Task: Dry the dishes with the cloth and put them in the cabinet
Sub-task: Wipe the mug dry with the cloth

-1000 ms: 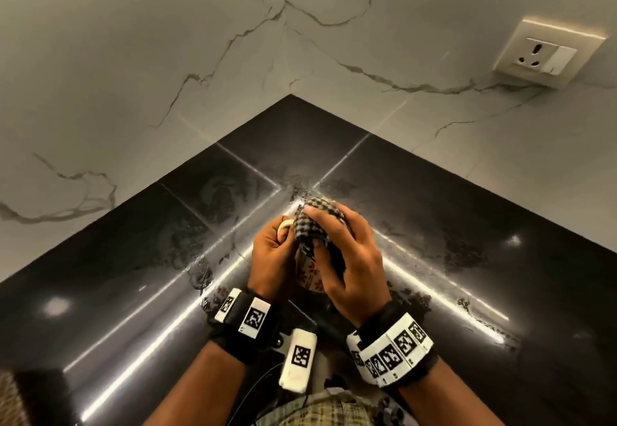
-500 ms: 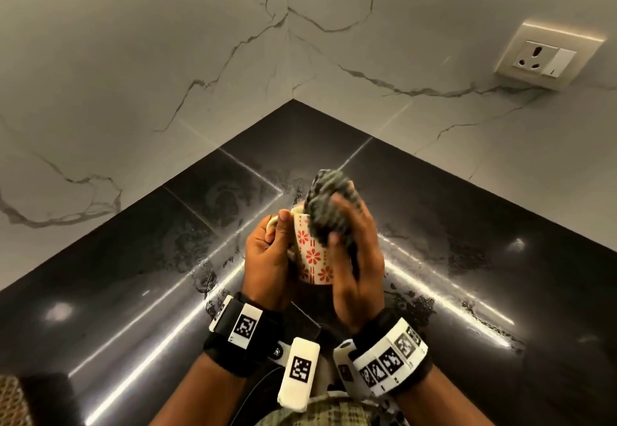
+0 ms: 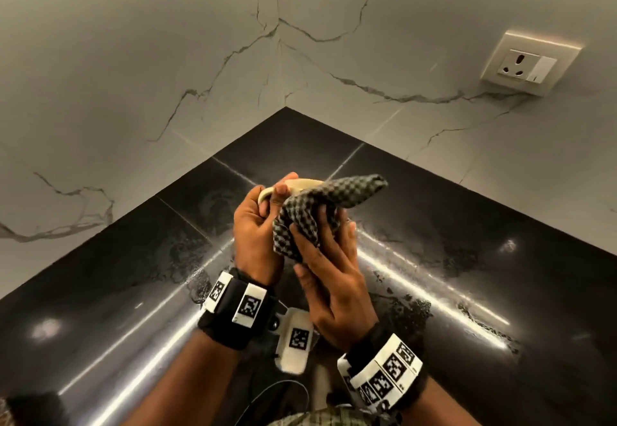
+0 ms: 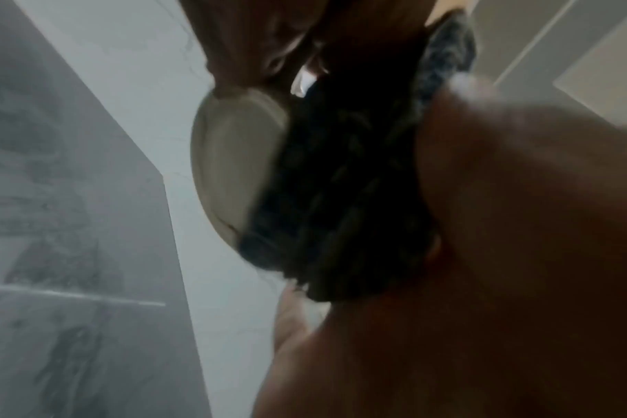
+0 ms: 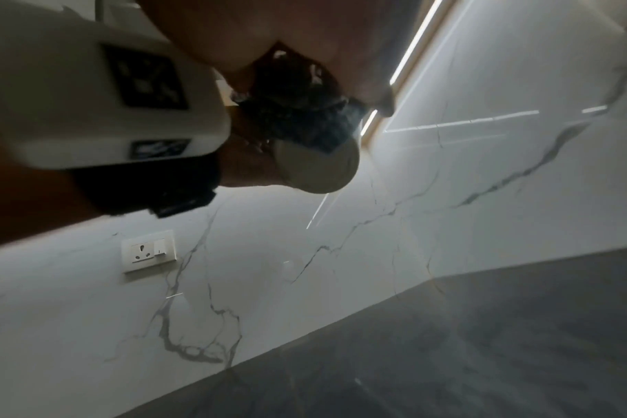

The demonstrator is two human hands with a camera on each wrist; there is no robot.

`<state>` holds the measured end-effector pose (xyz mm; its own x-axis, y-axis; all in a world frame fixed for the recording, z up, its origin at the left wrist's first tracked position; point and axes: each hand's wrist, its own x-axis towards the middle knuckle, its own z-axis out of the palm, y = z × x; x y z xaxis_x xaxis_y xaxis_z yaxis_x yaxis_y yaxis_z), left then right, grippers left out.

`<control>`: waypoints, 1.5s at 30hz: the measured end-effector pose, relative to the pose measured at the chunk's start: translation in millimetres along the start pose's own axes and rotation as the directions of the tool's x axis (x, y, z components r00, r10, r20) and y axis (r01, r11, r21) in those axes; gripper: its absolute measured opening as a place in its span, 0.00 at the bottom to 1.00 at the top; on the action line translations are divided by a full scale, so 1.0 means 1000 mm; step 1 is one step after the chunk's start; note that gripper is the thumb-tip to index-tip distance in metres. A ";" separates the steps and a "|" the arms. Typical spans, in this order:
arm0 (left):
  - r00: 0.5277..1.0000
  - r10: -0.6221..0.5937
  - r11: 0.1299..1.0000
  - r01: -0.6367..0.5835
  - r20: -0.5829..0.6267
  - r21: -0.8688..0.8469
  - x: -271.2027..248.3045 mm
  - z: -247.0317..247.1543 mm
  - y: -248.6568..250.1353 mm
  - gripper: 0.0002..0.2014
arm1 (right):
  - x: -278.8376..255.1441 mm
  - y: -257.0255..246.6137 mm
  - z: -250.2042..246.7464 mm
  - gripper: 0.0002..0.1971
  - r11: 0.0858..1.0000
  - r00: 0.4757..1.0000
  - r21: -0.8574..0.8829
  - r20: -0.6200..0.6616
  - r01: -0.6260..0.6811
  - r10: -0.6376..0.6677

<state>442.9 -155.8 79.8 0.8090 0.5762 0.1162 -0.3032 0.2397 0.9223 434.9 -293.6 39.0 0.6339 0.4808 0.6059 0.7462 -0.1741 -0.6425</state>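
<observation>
Grip status: your left hand [image 3: 253, 225] holds the cup [image 3: 302, 184] by its handle at frame centre, fingers curled round it, above the black counter [image 3: 467, 275]. Your right hand [image 3: 329, 278] presses the checked cloth [image 3: 307, 222] against the cup wall, fingers wrapped over the fabric. Risk — the handle grip is narrow; hard rubbing could twist the cup loose and drop it onto the counter, which looks wet. Most of the cup body is hidden behind cloth and fingers. Both wrist views are blurred; no cabinet is visible.
</observation>
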 end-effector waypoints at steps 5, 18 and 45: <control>0.995 0.058 0.998 -0.057 0.082 -0.008 -0.017 -0.004 -0.009 0.07 | 0.020 -0.004 -0.010 0.23 1.000 0.995 0.018 -0.104 -0.003 0.005; 0.986 0.106 0.992 -0.113 -0.128 -0.050 -0.013 -0.002 0.000 0.12 | 0.002 0.017 -0.025 0.14 0.986 0.935 0.170 -0.350 0.002 0.058; 0.971 0.024 0.992 -0.052 0.239 0.112 -0.038 0.022 -0.011 0.16 | 0.041 0.004 -0.047 0.14 0.961 0.846 0.236 -0.474 -0.146 0.244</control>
<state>426.6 -197.6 73.3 0.8984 0.3786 0.2227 -0.2863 0.1204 0.9505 473.0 -314.9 83.2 0.8150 -0.0432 0.5779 0.5768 -0.0348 -0.8161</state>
